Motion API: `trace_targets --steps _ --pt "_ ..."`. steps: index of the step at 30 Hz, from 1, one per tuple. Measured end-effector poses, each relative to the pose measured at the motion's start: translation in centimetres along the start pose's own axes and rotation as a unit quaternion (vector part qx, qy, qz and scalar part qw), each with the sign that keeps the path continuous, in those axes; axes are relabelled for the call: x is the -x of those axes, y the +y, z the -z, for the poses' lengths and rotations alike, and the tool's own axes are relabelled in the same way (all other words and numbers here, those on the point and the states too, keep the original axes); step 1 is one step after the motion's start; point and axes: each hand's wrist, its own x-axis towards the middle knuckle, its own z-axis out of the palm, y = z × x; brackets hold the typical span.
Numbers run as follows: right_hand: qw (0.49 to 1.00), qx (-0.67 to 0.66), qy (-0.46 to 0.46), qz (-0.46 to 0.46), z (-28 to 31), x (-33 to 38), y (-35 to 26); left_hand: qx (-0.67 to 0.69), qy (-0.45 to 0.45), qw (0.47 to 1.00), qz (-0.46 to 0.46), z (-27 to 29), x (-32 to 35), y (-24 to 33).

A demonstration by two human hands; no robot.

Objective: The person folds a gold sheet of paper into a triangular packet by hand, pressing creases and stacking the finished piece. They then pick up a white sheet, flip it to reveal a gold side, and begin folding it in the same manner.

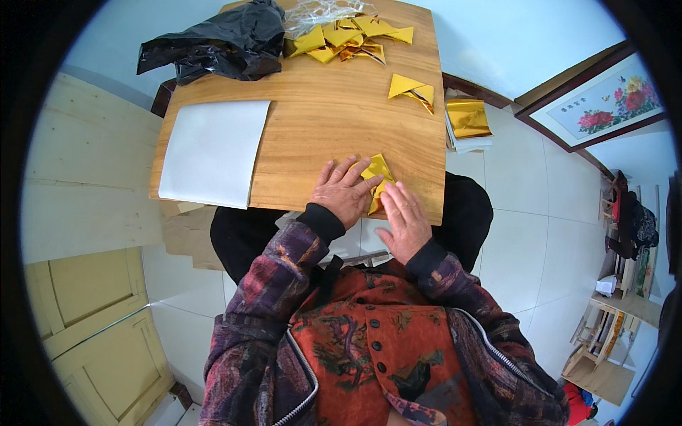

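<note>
A partly folded piece of gold foil paper (377,167) lies on the wooden table (320,121) near its front edge. My left hand (343,193) rests flat over its left side, fingers spread, pressing it to the tabletop. From the right, my right hand (406,220) touches the paper's right edge with its fingertips, fingers stretched out and thumb apart. Parts of the paper are hidden beneath the fingers. Farther back on the right sits one folded gold paper piece (413,91). A pile of similar folded gold pieces (344,37) lies at the far edge.
A black plastic bag (224,42) and clear crinkled plastic (323,13) lie at the table's far side. White sheets (213,153) are at the left. Beyond the right edge stands a stack of gold sheets (469,118). A framed flower picture (604,103) leans by the wall.
</note>
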Motion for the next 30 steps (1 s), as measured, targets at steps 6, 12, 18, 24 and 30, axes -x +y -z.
trace_targets --steps 6,12,18,24,30 --pt "0.997 0.025 -0.069 -0.025 -1.3 1.0 -0.3 0.001 -0.01 1.0 0.002 0.1 0.1 0.0" --pt "0.995 0.042 -0.085 -0.025 -1.1 0.9 -0.3 0.0 -0.007 1.0 0.008 0.1 0.1 0.1" --pt "0.994 0.043 -0.089 -0.043 -1.1 0.8 -0.7 0.005 0.007 1.0 0.003 0.1 0.0 0.1" --pt "0.996 0.013 -0.069 -0.051 -1.3 0.7 -0.8 0.002 0.012 1.0 0.0 0.2 0.0 0.1" --pt "0.996 0.007 -0.072 -0.05 -1.4 0.7 -0.6 0.001 0.002 1.0 0.004 0.3 -0.1 0.3"
